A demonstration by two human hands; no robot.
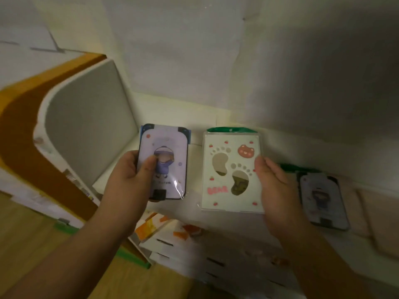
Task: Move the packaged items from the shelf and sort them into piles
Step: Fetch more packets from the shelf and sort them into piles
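left hand grips purple packet | right hand grips footprint packet | lower shelf boxes blurred

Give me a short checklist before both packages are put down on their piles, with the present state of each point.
1. Left hand grips the purple card package: ok.
2. Right hand holds the footprint package: ok.
3. The two packages are apart: ok.
4. Matching purple package lies at right as a pile: ok.
5. Footprint pile exists: cannot tell.
6. Picture sharp enough to read labels: not ok.
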